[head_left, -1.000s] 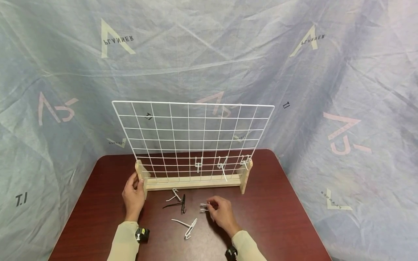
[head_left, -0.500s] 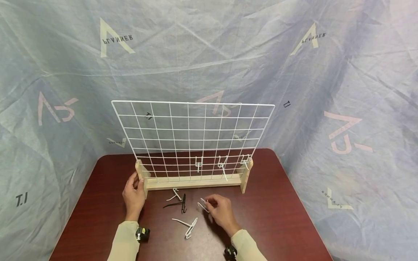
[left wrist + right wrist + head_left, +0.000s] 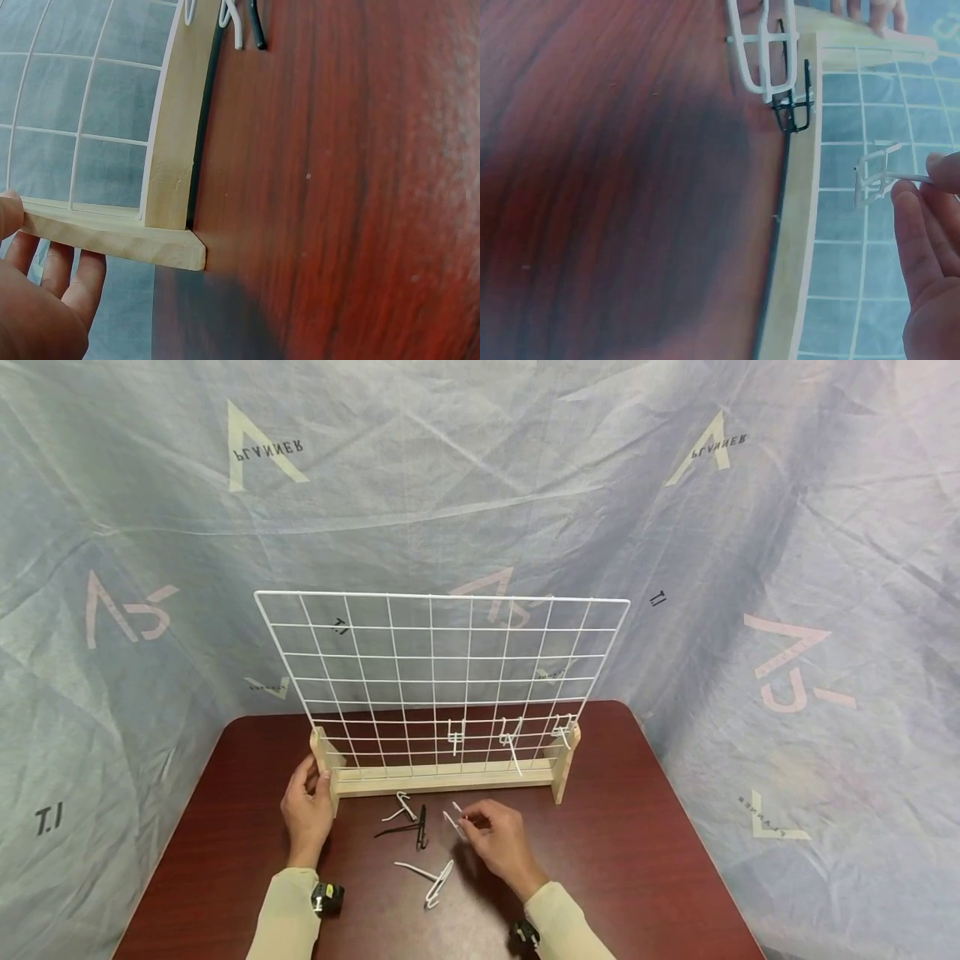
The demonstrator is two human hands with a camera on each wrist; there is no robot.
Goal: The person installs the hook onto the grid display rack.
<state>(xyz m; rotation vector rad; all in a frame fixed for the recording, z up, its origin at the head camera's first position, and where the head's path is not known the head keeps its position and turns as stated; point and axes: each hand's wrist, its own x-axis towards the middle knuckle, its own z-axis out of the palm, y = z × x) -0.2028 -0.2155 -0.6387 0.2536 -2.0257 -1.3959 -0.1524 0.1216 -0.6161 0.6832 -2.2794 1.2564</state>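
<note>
A white wire grid panel (image 3: pixel 432 657) stands upright in a pale wooden base (image 3: pixel 442 782). My left hand (image 3: pixel 307 810) holds the base's left end post (image 3: pixel 112 238), thumb on one side and fingers on the other. Between thumb and fingers of my right hand (image 3: pixel 504 843), a white wire hook (image 3: pixel 907 178) is pinched by its stem, its forked end pointing away from the fingers. That hook is held above the table, in front of the base. Three white hooks hang low on the grid's right half, including a middle hook (image 3: pixel 511 741).
On the dark red table (image 3: pixel 622 860) lie a black hook (image 3: pixel 422 831), a white hook (image 3: pixel 406 808) near the base and another white hook (image 3: pixel 435 885) closer to the front. A grey printed cloth (image 3: pixel 465 468) hangs behind and at both sides.
My right hand has moved a little left and toward the grid, turning the white hook so its prongs now point up and left. My left hand stays on the post.
</note>
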